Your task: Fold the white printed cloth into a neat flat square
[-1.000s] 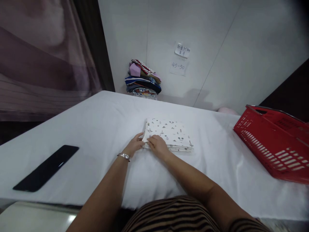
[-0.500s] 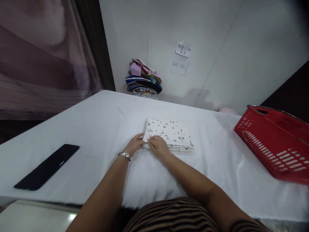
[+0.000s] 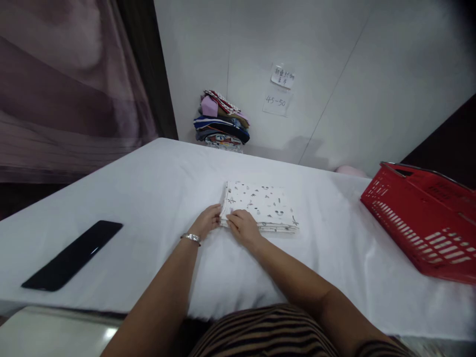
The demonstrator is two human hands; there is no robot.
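Observation:
A folded white cloth (image 3: 260, 202) with small dark and grey printed motifs lies in layers on the white-covered table. My left hand (image 3: 207, 221), with a silver bracelet at its wrist, rests beside the cloth's left edge. Its fingers are partly stretched out, and their tips touch the edge near the front corner. On that near left corner lies my right hand (image 3: 243, 226), its fingers curled and pressed together on the fabric. The right hand covers part of the cloth's front edge.
A black flat phone-like slab (image 3: 74, 256) lies at the left of the table (image 3: 159, 178). A red plastic basket (image 3: 420, 218) stands at the right. Behind the far edge is a pile of folded fabrics (image 3: 222, 121) against the wall, where paper notes (image 3: 277, 102) hang.
My left fingers have drawn slightly apart from the right fingers at the near left corner, now along the edge. My right hand has barely shifted, and the cloth stays in place.

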